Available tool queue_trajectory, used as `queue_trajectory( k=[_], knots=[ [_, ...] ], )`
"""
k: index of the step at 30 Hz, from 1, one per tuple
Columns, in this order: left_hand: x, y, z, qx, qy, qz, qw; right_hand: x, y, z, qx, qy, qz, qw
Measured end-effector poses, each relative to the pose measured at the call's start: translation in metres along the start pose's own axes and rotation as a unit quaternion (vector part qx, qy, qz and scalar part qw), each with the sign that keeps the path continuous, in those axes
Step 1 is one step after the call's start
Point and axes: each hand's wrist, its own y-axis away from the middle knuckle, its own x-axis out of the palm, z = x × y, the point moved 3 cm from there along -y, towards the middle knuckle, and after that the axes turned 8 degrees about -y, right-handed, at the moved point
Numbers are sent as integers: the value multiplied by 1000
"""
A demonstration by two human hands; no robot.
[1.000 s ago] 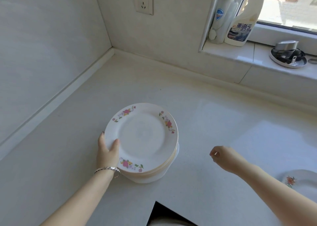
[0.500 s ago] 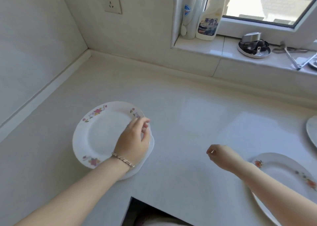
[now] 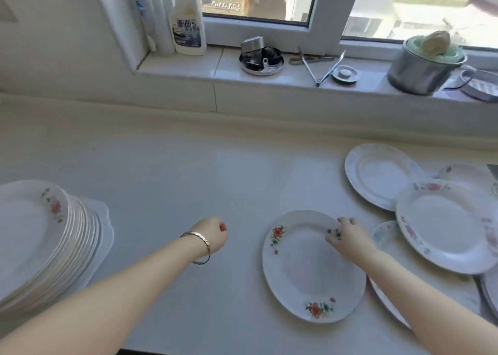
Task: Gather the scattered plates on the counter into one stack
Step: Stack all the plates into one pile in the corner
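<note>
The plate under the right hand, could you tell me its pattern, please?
White plate with red-orange flower sprigs on the rim; head view.

Your counter is pale and smooth, running back to a raised ledge under the window. At your far left the stack of plates stands on it. Right of centre a single flowered plate lies flat on the bare top. Further right, loose plates overlap one another: a pale plate at the back, a pink-flowered plate partly over it, and more underneath toward the edge
</note>
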Motion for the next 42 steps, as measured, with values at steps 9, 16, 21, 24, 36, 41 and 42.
queue_trajectory(
  k=[9, 16, 21, 24, 36, 41, 42],
  knots=[
    [9, 5, 33, -119, 73, -41, 989, 0, -40, -7, -7, -54, 77, 996],
    [6, 14, 65, -176, 104, -67, 977, -21, -31, 7, -111, -99, 102, 984],
    [-9, 27, 81, -167, 130, -93, 973, -44, -6, 45, -187, -159, 62, 968],
    [-28, 33, 89, -140, 139, -123, 973, -59, 12, 70, -191, -235, 27, 953],
    [-188, 116, 250, -155, 187, -310, 919, -10, 86, 276, -161, -537, 3, 828],
    [-189, 151, 341, -224, 213, -321, 895, 59, 112, 360, -131, -546, 73, 825],
    [-186, 155, 355, -234, 223, -320, 891, 71, 118, 374, -130, -540, 81, 827]
  ],
)
